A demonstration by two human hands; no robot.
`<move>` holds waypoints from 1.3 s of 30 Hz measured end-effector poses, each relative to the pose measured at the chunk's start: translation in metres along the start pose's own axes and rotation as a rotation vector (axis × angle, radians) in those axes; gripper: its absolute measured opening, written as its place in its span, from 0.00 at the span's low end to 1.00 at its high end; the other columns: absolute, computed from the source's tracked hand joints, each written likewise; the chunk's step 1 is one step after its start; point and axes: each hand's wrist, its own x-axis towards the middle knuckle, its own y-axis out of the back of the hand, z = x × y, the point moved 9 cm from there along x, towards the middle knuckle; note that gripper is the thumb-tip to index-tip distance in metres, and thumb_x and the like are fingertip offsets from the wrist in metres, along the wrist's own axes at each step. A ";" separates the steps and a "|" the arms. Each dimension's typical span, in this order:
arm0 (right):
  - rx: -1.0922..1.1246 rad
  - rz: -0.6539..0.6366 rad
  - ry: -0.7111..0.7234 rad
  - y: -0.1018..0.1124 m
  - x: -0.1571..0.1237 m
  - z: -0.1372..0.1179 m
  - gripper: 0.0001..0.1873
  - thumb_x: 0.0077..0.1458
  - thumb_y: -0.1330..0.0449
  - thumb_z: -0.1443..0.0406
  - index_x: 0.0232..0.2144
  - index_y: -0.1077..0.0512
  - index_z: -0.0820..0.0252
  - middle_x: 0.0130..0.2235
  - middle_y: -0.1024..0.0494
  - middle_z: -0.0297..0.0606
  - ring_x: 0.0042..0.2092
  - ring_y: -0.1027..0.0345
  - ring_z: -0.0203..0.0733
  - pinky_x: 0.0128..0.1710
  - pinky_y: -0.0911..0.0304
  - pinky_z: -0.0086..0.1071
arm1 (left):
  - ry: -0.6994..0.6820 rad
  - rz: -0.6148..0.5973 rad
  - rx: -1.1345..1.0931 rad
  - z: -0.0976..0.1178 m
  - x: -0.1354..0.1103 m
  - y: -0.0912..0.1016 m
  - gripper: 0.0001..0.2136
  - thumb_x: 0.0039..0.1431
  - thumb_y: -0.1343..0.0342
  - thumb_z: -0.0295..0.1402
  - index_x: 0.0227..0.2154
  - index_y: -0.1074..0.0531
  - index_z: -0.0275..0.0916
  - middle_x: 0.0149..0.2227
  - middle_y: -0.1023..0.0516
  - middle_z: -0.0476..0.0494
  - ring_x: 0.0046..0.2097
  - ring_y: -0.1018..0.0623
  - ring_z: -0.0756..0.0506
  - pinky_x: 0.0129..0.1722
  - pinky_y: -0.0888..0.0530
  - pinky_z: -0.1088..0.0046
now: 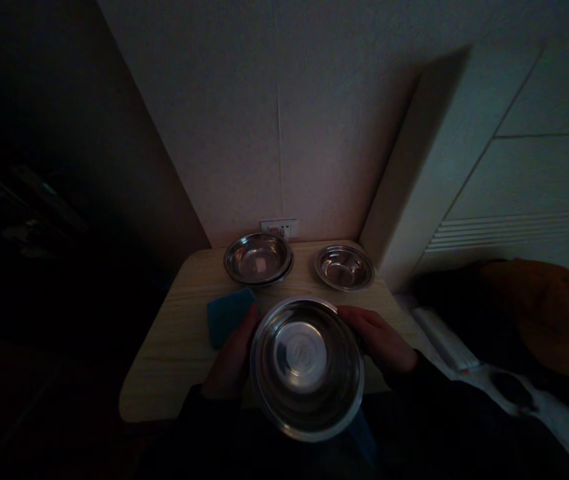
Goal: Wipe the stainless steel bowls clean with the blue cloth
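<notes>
I hold a round steel bowl [307, 367] in front of me, above the near edge of a small light wooden table [179, 333]. My left hand [232, 360] grips the bowl's left rim and my right hand [379, 340] grips its right rim, fingers curled round the edge. A blue cloth [227, 317] lies on the table just beyond my left hand. Further back sit a stack of steel bowls [258, 258] on the left and a single steel bowl [344, 267] on the right.
The table stands against a pale wall with a white socket plate [279, 228]. A white cabinet [489, 167] rises to the right. An orange-brown cap [539, 313] lies on dark fabric at right. The left side is too dark to make out.
</notes>
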 end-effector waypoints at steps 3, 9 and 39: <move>0.124 0.156 -0.058 0.014 -0.003 0.009 0.16 0.50 0.43 0.52 0.30 0.27 0.57 0.26 0.27 0.31 0.26 0.35 0.35 0.23 0.40 0.26 | 0.052 -0.041 -0.132 -0.008 0.005 -0.010 0.23 0.48 0.44 0.51 0.34 0.23 0.35 0.35 0.19 0.42 0.43 0.23 0.40 0.45 0.29 0.66; 0.340 0.303 -0.053 0.024 -0.007 0.010 0.13 0.50 0.43 0.57 0.36 0.29 0.57 0.34 0.24 0.37 0.34 0.30 0.41 0.25 0.32 0.30 | -0.001 0.034 -0.195 -0.020 0.012 -0.006 0.18 0.52 0.45 0.44 0.41 0.27 0.38 0.41 0.21 0.43 0.46 0.24 0.42 0.40 0.27 0.67; 0.038 0.458 -0.259 0.142 0.081 0.028 0.18 0.57 0.42 0.59 0.47 0.34 0.61 0.43 0.27 0.41 0.37 0.29 0.41 0.35 0.31 0.38 | 0.015 0.057 0.031 -0.026 0.036 -0.018 0.16 0.49 0.42 0.43 0.40 0.26 0.42 0.47 0.23 0.45 0.48 0.25 0.40 0.41 0.26 0.66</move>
